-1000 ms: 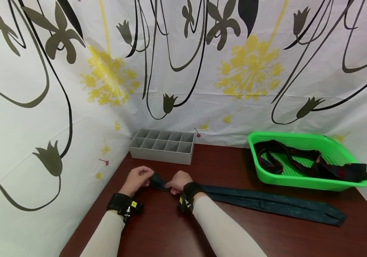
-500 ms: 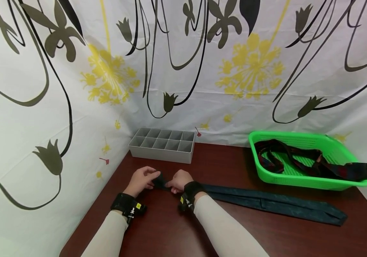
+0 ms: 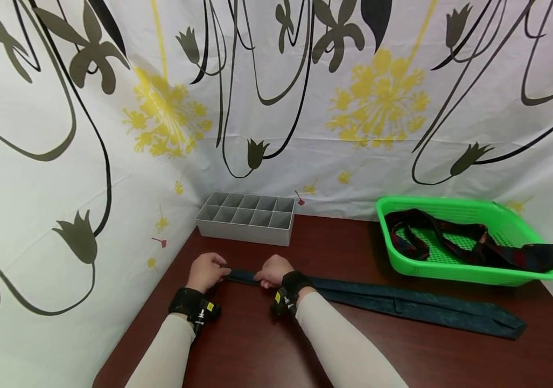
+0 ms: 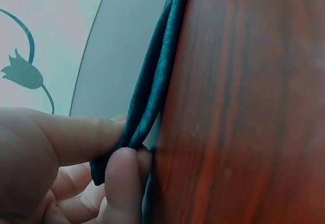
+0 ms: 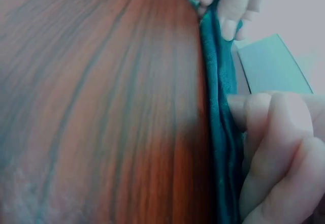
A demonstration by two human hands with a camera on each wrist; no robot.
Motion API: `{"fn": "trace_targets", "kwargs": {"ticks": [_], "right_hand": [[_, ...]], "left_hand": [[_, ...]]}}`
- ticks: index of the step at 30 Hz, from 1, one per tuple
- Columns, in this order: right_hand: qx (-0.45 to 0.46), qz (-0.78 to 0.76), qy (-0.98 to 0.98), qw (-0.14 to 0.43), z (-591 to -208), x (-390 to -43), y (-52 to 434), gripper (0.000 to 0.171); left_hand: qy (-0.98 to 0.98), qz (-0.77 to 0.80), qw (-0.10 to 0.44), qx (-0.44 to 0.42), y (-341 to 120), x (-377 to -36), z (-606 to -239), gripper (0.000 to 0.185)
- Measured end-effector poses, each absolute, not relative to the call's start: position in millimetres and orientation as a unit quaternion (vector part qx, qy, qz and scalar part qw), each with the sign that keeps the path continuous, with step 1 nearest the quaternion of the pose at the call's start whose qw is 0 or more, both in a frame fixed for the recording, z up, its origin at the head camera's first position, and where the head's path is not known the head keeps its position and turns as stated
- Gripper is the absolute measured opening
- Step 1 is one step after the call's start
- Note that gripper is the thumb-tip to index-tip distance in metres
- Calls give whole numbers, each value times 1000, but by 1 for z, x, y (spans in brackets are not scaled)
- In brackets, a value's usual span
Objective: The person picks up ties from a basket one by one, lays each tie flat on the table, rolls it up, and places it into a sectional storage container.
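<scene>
A dark teal necktie (image 3: 431, 310) stretches across the brown table, its wide pointed end at the right and its narrow part between my hands. My left hand (image 3: 205, 272) pinches the narrow end between thumb and fingers; the left wrist view shows the folded tie (image 4: 155, 82) running up from that grip. A short way along, my right hand (image 3: 274, 271) holds the tie with curled fingers, the thumb side against its edge. In the right wrist view the tie (image 5: 216, 82) lies lengthwise with its seam side showing. Under the right hand and wrist, part of it is hidden.
A grey divided box (image 3: 242, 231) with several compartments stands behind my hands, near the wall. At the back right sits a green basket (image 3: 470, 275) holding a dark patterned necktie (image 3: 509, 256), one end over the rim. Patterned sheeting (image 3: 281, 124) borders the table (image 3: 252, 345).
The narrow end, raised and turned up between my hands earlier, now lies flat and lengthwise. My left hand moved right, then slightly back and down with it; the right hand barely moved.
</scene>
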State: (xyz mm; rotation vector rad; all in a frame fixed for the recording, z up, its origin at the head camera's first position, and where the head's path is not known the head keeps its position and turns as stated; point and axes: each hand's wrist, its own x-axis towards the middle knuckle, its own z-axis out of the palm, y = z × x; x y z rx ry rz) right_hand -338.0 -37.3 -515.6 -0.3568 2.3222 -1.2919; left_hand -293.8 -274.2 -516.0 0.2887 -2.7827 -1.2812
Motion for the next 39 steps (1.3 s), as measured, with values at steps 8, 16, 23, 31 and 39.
{"fn": "trace_targets", "kwargs": {"ticks": [8,16,23,31,39], "right_hand": [[-171,-378,886,207,-508,-338,-35,46],[-173,-338,902,204,-516,-350,-35,47],[-177,-363,894,195,-519,-352,-34,43],[-179,-379,887,193,-521,-349,-31,37],[-198,-472,824,241,-520,-350,-18,4]], "left_hand": [[-909,-401,64,99,-272,-297,-524,24],[-867,-484,77,92,-257,-294,-517,30],[-814,-579,41,32,-249,-298,-515,13],[-882,-471,1,-19,-248,-296,-523,6],[-925,-377,20,-49,-243,-298,-526,6]]}}
